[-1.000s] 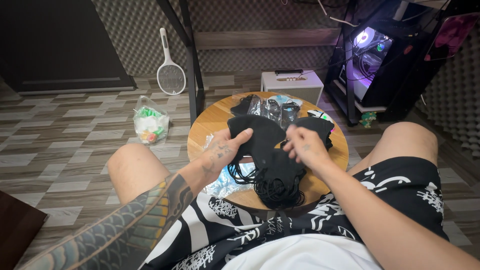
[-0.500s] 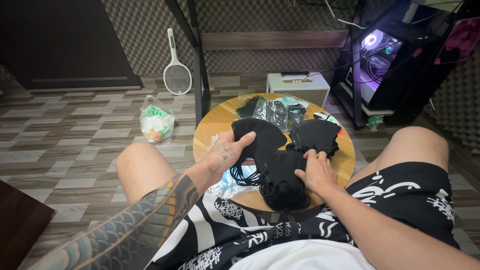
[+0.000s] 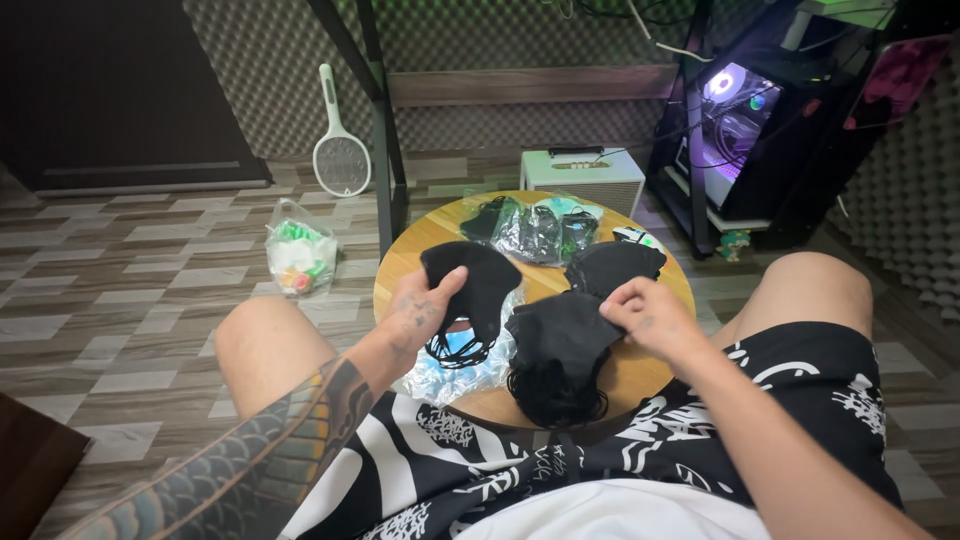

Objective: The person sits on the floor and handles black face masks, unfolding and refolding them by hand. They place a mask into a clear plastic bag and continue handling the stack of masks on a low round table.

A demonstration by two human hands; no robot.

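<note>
Holding a single black mask (image 3: 470,280) in the left hand (image 3: 418,312), fingers pinched on its edge, lifted clear of the stack. Pressing the right hand (image 3: 648,318), fingers curled closed, on the top of the pile of masks (image 3: 556,350) on the round bench (image 3: 640,375). Leaving most of the pile unsorted, judging by the one mask separated, with bagged masks (image 3: 535,232) lying at the far edge.

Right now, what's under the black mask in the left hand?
Under the black mask held by the left hand hang its ear loops, over crinkly clear plastic on the round wooden table. Anything beneath that is hidden.
</note>
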